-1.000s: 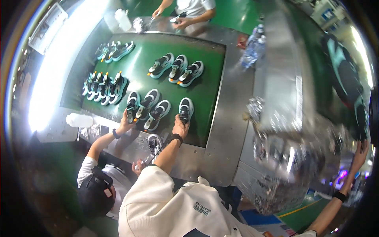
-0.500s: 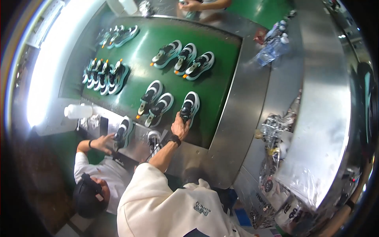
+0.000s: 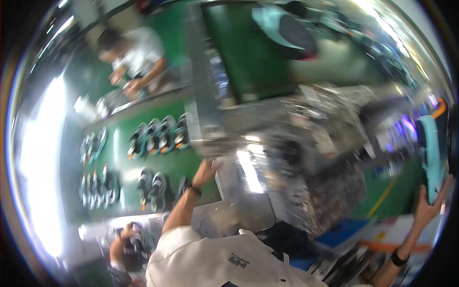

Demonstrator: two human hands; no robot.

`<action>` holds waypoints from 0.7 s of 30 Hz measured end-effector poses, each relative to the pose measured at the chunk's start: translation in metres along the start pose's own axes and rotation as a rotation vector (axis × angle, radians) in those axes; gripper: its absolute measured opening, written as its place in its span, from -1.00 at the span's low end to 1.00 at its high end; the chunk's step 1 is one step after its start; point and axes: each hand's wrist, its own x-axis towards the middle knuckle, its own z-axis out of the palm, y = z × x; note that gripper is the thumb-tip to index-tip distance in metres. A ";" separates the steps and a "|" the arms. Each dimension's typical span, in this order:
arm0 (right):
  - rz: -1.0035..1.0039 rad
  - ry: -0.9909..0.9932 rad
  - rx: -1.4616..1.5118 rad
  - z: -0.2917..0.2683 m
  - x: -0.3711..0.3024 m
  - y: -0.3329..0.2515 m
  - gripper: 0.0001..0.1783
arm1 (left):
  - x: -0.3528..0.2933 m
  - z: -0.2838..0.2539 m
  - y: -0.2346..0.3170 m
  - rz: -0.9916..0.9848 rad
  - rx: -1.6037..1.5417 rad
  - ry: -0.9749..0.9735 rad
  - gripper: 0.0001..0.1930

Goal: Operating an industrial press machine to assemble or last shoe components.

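My right hand (image 3: 427, 206) grips a sneaker (image 3: 431, 158) at the far right rim. The sneaker stands on end, its turquoise sole facing inward and an orange loop at the top. My left hand (image 3: 205, 173), smeared by motion, hovers by the right edge of the green work surface (image 3: 124, 165), fingers stretched out and nothing visible in them. Just left of its wrist is a dark sneaker (image 3: 182, 185), partly hidden by my arm. Two more sneakers (image 3: 157, 191) sit further left, and a row of several sneakers (image 3: 165, 134) stands beyond.
A co-worker (image 3: 138, 52) at the far side handles something small. Another co-worker's hand (image 3: 128, 232) holds a sneaker at lower left. A metal ledge (image 3: 198, 81) borders the green surface. Crumpled clear plastic (image 3: 330, 196) is piled to the right, blurred.
The view has swung to the right. My left hand has come off the sneaker it was touching. My right hand, barely visible before, now shows with the sneaker at the right rim.
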 end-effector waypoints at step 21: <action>1.273 0.178 0.703 -0.354 -0.441 -0.027 -0.03 | -0.348 0.486 0.344 -0.007 -0.533 -1.735 -0.32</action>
